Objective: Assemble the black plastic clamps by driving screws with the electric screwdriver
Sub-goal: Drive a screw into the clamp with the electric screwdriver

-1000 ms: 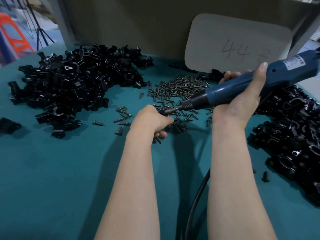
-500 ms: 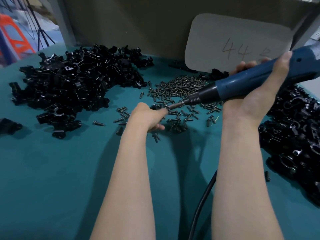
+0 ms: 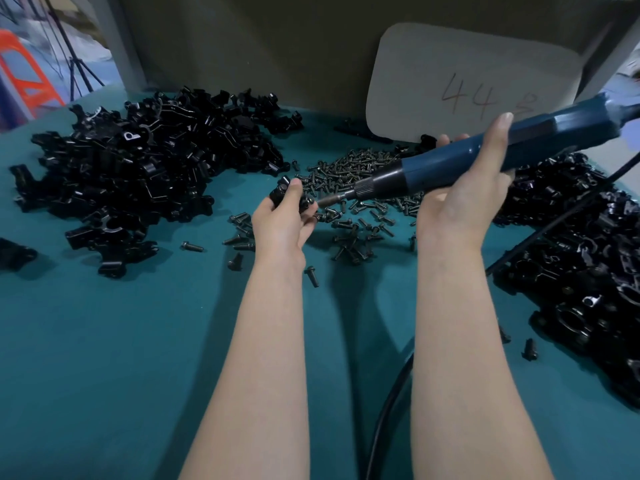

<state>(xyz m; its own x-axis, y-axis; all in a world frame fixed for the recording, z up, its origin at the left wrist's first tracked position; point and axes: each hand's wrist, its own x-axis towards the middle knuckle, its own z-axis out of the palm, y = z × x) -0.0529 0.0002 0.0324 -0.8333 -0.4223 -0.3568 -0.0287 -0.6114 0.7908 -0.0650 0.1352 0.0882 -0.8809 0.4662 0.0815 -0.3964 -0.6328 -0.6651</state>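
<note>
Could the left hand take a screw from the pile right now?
Probably not yet: the left hand grips a clamp, though the screw pile lies close ahead of it.

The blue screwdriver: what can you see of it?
The electric screwdriver has a dark blue, plastic-looking body, a black knurled collar and a thin metal bit. The right hand grips its middle, holding it above the screws, sloping down to the left. Its tip meets the black clamp in the left hand.
</note>
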